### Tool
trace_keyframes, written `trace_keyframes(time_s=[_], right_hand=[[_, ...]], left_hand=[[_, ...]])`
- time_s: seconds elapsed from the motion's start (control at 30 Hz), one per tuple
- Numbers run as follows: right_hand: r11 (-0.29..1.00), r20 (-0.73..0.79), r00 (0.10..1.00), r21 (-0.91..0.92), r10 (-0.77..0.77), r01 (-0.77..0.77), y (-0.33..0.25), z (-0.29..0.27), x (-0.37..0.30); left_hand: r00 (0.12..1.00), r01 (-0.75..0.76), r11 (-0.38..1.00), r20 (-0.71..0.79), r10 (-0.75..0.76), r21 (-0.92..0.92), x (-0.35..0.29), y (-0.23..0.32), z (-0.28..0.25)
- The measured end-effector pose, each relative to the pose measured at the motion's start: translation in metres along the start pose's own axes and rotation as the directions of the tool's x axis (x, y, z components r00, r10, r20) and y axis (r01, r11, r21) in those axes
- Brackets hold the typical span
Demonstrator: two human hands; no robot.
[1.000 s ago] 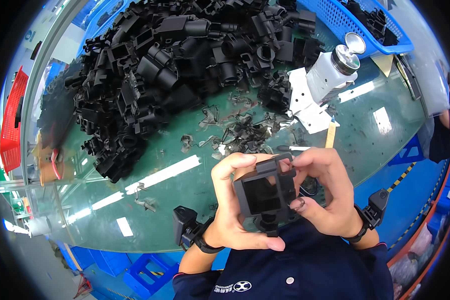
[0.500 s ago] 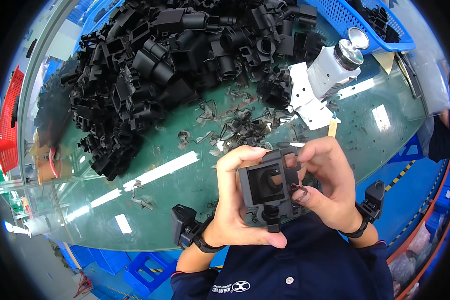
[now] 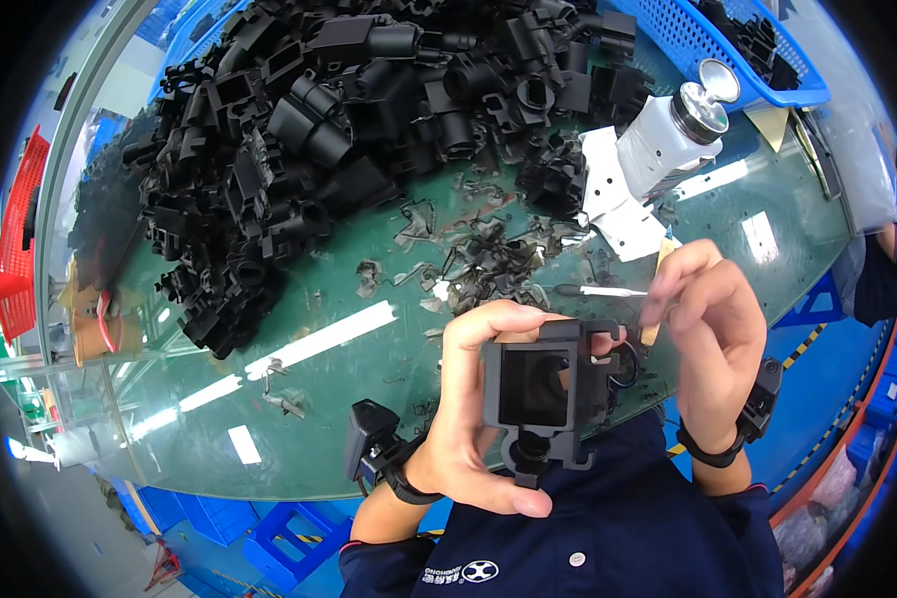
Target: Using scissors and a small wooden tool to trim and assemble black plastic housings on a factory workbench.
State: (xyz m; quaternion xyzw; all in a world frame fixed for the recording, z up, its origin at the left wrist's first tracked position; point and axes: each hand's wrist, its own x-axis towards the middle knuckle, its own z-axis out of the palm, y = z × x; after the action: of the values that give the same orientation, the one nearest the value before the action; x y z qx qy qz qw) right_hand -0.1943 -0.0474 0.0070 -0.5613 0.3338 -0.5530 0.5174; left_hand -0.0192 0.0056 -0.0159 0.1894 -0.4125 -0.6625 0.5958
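Note:
My left hand [image 3: 468, 419] is wrapped around a black plastic housing [image 3: 538, 384]. Its square opening faces up, and a short round socket with a hook-like edge sits at its lower end. My right hand [image 3: 713, 334] is apart from the housing, to its right. Its fingers are curled and pinched at a slim tan-handled tool [image 3: 651, 334], whose narrow tip points away from me; the fingers hide its middle. Beside these fingertips lies a thin white stick with a dark end [image 3: 608, 291]. Behind the housing's right edge a dark blue loop [image 3: 625, 366] shows in part.
A large heap of black plastic housings [image 3: 319, 120] covers the far left and middle of the green table [image 3: 339, 399]. Thin dark scraps [image 3: 488, 259] lie before it. A white bottle with an open metal lid [image 3: 673, 140], white paper [image 3: 613, 204] and a blue basket [image 3: 757, 90] are at right.
My right hand has left the housing and moved right to the tan-handled tool. In my left hand the housing has turned more upright and shifted slightly toward me.

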Motion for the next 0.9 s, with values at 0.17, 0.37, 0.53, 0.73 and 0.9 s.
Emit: trace_keyframes(time_s=[0.17, 0.37, 0.53, 0.73, 0.9], right_hand=[[0.870, 0.122, 0.983, -0.459, -0.139, 0.180, -0.005, -0.012, 0.006], [0.765, 0.052, 0.983, -0.622, -0.173, 0.168, 0.003, -0.003, 0.006], [0.776, 0.026, 1.000, -0.631, 0.010, 0.008, 0.005, -0.007, 0.002], [0.813, -0.021, 1.000, -0.583, -0.006, -0.007, 0.015, -0.004, 0.001], [0.726, 0.042, 0.998, -0.687, 0.041, -0.001, 0.014, -0.006, 0.001]], left_hand=[[0.998, -0.027, 1.000, 0.051, 0.027, -0.003, 0.001, -0.001, -0.002], [0.997, -0.043, 0.998, 0.072, 0.041, 0.035, 0.001, 0.001, -0.004], [1.000, 0.013, 0.996, 0.025, -0.011, -0.085, -0.001, 0.000, 0.002], [0.995, 0.100, 0.978, 0.043, -0.093, -0.181, -0.001, 0.003, 0.003], [0.984, 0.180, 0.950, 0.033, -0.178, -0.254, -0.004, 0.006, 0.005]])
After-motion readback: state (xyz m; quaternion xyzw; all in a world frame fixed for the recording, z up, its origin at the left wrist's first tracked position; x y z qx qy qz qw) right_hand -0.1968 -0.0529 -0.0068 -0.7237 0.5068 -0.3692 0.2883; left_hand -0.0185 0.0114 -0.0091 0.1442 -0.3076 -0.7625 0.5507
